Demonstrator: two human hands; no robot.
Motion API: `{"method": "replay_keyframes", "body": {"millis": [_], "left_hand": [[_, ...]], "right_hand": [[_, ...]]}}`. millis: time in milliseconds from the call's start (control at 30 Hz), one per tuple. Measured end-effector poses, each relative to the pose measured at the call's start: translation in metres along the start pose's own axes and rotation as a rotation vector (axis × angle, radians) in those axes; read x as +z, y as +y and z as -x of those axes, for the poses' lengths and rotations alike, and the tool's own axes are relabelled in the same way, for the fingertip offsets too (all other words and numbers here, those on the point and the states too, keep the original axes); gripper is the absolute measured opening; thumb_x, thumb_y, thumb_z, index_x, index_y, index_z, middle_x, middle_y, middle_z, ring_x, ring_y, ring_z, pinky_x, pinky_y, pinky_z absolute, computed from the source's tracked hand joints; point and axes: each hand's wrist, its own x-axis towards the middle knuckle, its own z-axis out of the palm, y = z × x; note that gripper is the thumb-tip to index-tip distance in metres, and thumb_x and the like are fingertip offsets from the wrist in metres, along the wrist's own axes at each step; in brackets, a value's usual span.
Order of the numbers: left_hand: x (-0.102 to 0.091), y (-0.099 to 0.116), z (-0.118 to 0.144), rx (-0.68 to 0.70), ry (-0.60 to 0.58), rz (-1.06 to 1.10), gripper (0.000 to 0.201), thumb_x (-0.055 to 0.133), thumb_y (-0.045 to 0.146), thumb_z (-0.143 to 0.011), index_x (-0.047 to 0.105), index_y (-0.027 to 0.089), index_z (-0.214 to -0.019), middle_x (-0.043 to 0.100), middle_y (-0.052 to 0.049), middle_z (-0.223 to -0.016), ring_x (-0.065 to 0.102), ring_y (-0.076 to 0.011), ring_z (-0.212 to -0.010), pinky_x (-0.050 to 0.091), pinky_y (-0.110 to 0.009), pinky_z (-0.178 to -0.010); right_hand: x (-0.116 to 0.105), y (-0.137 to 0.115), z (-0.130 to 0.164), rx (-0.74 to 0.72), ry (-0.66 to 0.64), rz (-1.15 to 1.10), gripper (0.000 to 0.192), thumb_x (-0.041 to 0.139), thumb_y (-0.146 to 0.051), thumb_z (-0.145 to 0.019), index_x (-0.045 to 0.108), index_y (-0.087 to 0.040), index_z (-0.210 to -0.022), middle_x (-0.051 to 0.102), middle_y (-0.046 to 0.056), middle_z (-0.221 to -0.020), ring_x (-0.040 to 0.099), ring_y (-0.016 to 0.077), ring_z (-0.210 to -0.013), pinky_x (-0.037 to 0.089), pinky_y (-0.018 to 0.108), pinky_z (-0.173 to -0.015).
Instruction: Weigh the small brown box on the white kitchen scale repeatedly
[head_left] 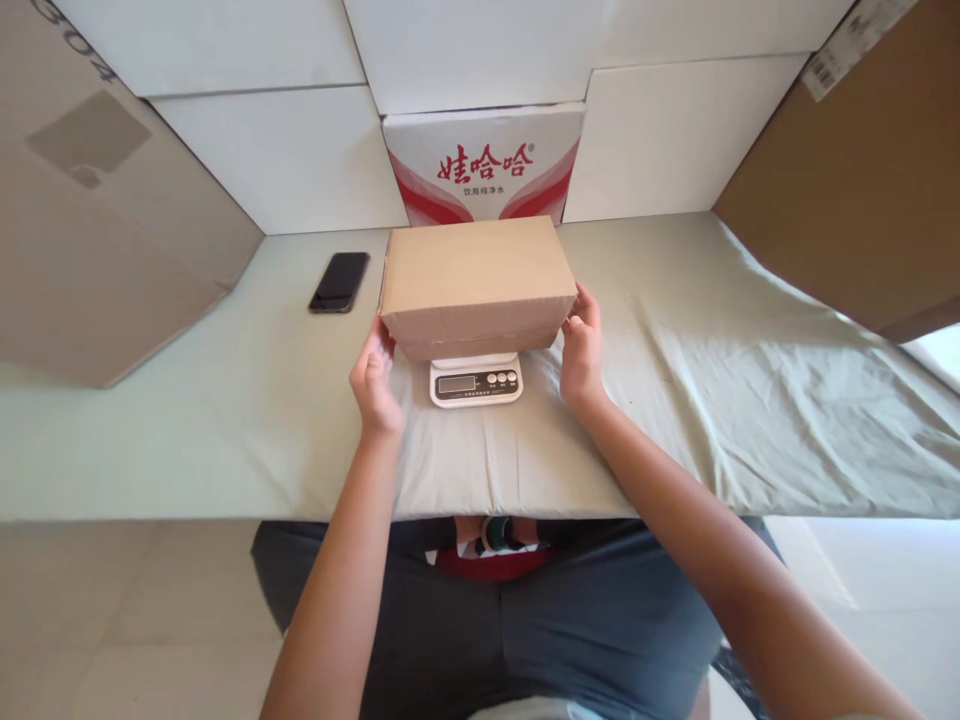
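Note:
A closed brown cardboard box (474, 280) rests on a small white digital scale (475, 382) in the middle of the table. My left hand (375, 378) touches the box's lower left corner, fingers slightly curled. At the box's lower right corner, my right hand (581, 350) has its fingertips against the side. The scale's display and buttons show below the box's front edge.
A black phone (340, 281) lies flat to the left of the box. A white carton with red print (484, 165) stands behind it against white panels. Large brown cardboard sheets (90, 200) flank both sides. The pale green cloth (712, 400) covers the table.

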Motion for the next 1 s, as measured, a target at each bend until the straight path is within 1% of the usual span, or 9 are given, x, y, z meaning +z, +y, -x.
{"method": "replay_keyframes", "body": {"millis": [100, 200, 333, 500, 633, 767, 867, 933, 1000], "left_hand": [[0.001, 0.001, 0.000, 0.015, 0.002, 0.031, 0.074, 0.059, 0.072, -0.090, 0.069, 0.023, -0.146, 0.063, -0.013, -0.158, 0.053, -0.0337, -0.154, 0.039, -0.048, -0.131], [0.002, 0.001, 0.000, 0.023, 0.008, 0.041, 0.072, 0.060, 0.070, -0.090, 0.071, 0.023, -0.144, 0.066, -0.013, -0.155, 0.054, -0.0325, -0.153, 0.041, -0.047, -0.130], [0.001, -0.002, 0.000, -0.005, 0.016, 0.016, 0.079, 0.059, 0.076, -0.088, 0.069, 0.023, -0.146, 0.065, -0.015, -0.156, 0.055, -0.0338, -0.152, 0.042, -0.047, -0.129], [0.001, -0.002, 0.002, -0.018, 0.023, 0.039, 0.084, 0.060, 0.079, -0.086, 0.069, 0.020, -0.146, 0.063, -0.018, -0.158, 0.054, -0.0369, -0.153, 0.044, -0.049, -0.127], [0.002, 0.001, 0.004, -0.042, 0.034, 0.036, 0.079, 0.065, 0.075, -0.086, 0.071, 0.020, -0.144, 0.067, -0.018, -0.153, 0.057, -0.0366, -0.150, 0.044, -0.049, -0.127], [0.004, 0.001, 0.005, -0.083, 0.054, 0.022, 0.077, 0.069, 0.070, -0.085, 0.072, 0.020, -0.143, 0.067, -0.019, -0.152, 0.054, -0.0383, -0.152, 0.041, -0.052, -0.128], [0.007, 0.003, 0.008, -0.099, 0.041, 0.054, 0.076, 0.069, 0.070, -0.085, 0.072, 0.022, -0.143, 0.066, -0.018, -0.154, 0.051, -0.0384, -0.155, 0.040, -0.053, -0.129], [0.010, 0.009, 0.008, -0.091, 0.013, 0.077, 0.074, 0.068, 0.069, -0.085, 0.072, 0.023, -0.142, 0.066, -0.016, -0.155, 0.049, -0.0377, -0.157, 0.038, -0.052, -0.130], [0.013, 0.018, 0.003, -0.055, -0.013, 0.097, 0.072, 0.069, 0.069, -0.085, 0.074, 0.023, -0.140, 0.066, -0.013, -0.156, 0.047, -0.0360, -0.158, 0.036, -0.050, -0.132]], "right_hand": [[0.000, 0.005, -0.003, -0.014, -0.008, -0.018, 0.059, 0.055, -0.060, -0.090, 0.050, -0.036, -0.144, 0.051, 0.005, -0.164, 0.043, 0.0324, -0.159, 0.032, 0.064, -0.135], [-0.001, 0.010, -0.006, -0.035, -0.022, 0.003, 0.059, 0.053, -0.061, -0.091, 0.049, -0.037, -0.145, 0.051, 0.004, -0.164, 0.044, 0.0330, -0.157, 0.034, 0.064, -0.133], [-0.001, 0.010, -0.005, -0.036, -0.058, 0.023, 0.059, 0.050, -0.066, -0.092, 0.051, -0.038, -0.145, 0.055, 0.004, -0.160, 0.048, 0.0343, -0.153, 0.040, 0.064, -0.129], [0.003, -0.010, 0.005, -0.051, -0.086, -0.008, 0.057, 0.053, -0.066, -0.092, 0.057, -0.035, -0.139, 0.059, 0.004, -0.158, 0.050, 0.0356, -0.153, 0.040, 0.064, -0.130], [0.008, -0.029, 0.011, -0.068, -0.128, 0.021, 0.056, 0.048, -0.069, -0.095, 0.063, -0.034, -0.136, 0.064, 0.003, -0.154, 0.048, 0.0357, -0.156, 0.039, 0.062, -0.133], [0.013, -0.034, 0.015, -0.055, -0.162, 0.078, 0.065, 0.044, -0.077, -0.094, 0.059, -0.037, -0.143, 0.064, 0.000, -0.154, 0.042, 0.0341, -0.161, 0.037, 0.060, -0.136], [0.018, -0.032, 0.022, -0.082, -0.175, 0.071, 0.071, 0.044, -0.078, -0.094, 0.052, -0.037, -0.151, 0.060, 0.002, -0.159, 0.043, 0.0328, -0.161, 0.038, 0.058, -0.136], [0.022, -0.032, 0.023, -0.092, -0.171, 0.043, 0.074, 0.046, -0.078, -0.093, 0.047, -0.036, -0.155, 0.058, 0.003, -0.162, 0.046, 0.0333, -0.159, 0.040, 0.057, -0.134], [0.026, -0.033, 0.016, -0.108, -0.151, 0.016, 0.077, 0.048, -0.080, -0.091, 0.047, -0.037, -0.155, 0.057, 0.003, -0.162, 0.047, 0.0347, -0.157, 0.041, 0.058, -0.134]]}}
